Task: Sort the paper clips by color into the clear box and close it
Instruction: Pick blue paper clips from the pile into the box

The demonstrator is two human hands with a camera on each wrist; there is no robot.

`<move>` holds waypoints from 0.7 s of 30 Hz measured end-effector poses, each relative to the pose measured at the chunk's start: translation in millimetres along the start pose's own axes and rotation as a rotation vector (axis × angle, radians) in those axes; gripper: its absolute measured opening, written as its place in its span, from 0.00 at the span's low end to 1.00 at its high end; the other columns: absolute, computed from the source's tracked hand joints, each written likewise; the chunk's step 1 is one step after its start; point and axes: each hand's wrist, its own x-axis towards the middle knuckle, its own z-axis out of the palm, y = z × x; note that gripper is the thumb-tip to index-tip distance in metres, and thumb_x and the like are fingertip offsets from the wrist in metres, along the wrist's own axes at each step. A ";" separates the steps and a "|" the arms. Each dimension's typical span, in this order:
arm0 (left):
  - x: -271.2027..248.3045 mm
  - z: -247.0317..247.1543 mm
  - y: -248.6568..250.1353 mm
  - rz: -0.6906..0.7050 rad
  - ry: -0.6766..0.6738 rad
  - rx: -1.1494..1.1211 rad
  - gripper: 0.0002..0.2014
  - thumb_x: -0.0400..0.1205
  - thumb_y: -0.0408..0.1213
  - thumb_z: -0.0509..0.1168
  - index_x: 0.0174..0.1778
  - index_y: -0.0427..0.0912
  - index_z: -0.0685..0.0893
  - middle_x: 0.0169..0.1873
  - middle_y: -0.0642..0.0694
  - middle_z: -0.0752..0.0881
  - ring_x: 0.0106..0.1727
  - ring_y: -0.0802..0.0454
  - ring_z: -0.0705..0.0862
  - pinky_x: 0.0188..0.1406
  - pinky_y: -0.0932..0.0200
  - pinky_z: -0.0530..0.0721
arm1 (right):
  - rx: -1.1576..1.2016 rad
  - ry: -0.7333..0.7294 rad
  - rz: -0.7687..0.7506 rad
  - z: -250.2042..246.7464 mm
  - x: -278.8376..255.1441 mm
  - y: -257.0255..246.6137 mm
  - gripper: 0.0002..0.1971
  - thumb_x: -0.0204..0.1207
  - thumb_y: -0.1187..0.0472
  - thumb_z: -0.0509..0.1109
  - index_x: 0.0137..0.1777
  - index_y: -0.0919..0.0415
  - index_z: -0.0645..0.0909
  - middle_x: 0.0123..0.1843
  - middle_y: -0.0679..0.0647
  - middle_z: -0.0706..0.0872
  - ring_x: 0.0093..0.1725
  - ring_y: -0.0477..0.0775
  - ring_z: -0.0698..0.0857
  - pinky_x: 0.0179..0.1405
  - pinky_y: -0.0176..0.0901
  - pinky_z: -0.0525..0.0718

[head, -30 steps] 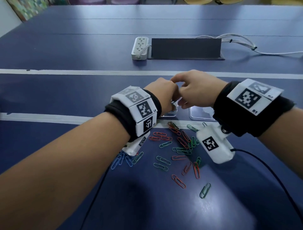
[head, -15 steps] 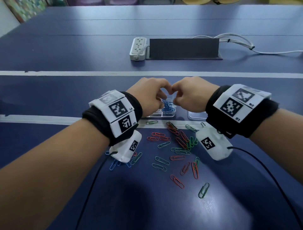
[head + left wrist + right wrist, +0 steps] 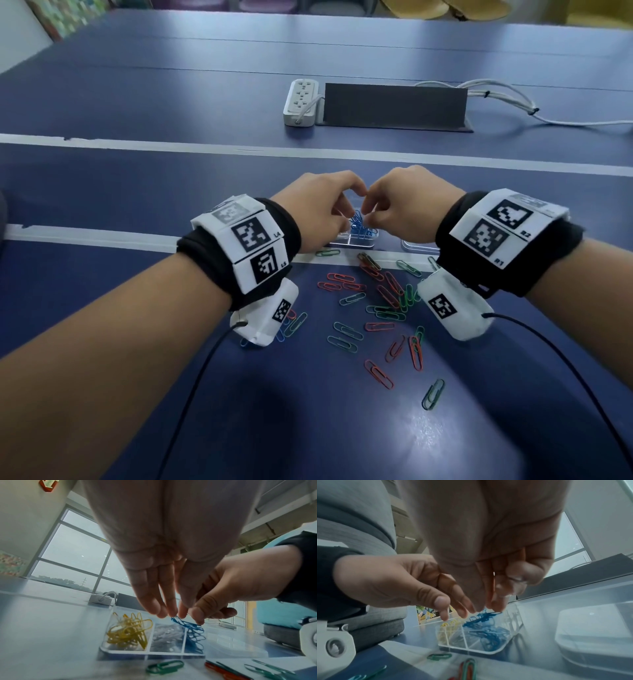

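Observation:
The clear box point(image 3: 349, 244) lies open on the blue table, partly hidden by my hands in the head view. Yellow clips point(image 3: 128, 631) fill its left compartment. A tangle of blue clips point(image 3: 193, 632) stands up out of the right compartment. My left hand point(image 3: 346, 214) and right hand point(image 3: 368, 212) meet just above it, fingertips pointing down and pinching the top of the blue clips point(image 3: 358, 226). The right wrist view shows the same blue bunch point(image 3: 488, 632) under both sets of fingertips.
Several loose red and green clips point(image 3: 376, 308) lie scattered on the table in front of the box, between my wrists. The clear lid point(image 3: 416, 245) lies right of the box. A power strip point(image 3: 301, 102) and a black panel point(image 3: 394, 106) sit further back.
Both hands came down from a higher joined position and parted slightly. The blue clips, hidden before, now show between the fingertips over the box.

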 end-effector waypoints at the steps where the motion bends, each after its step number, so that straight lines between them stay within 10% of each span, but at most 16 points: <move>1: -0.5 -0.5 -0.3 0.001 -0.001 -0.026 0.20 0.79 0.30 0.66 0.65 0.49 0.77 0.51 0.50 0.88 0.50 0.54 0.86 0.53 0.63 0.80 | -0.001 0.006 0.001 -0.5 -0.4 0.6 0.09 0.74 0.54 0.71 0.51 0.53 0.88 0.46 0.53 0.86 0.49 0.56 0.84 0.55 0.47 0.83; 21: -13.8 -10.0 -12.7 0.030 0.087 -0.063 0.13 0.78 0.33 0.66 0.58 0.50 0.79 0.47 0.50 0.84 0.46 0.48 0.86 0.45 0.64 0.79 | -0.070 0.007 -0.112 2.7 0.4 -4.4 0.14 0.72 0.48 0.72 0.54 0.52 0.87 0.49 0.52 0.88 0.46 0.51 0.78 0.56 0.49 0.82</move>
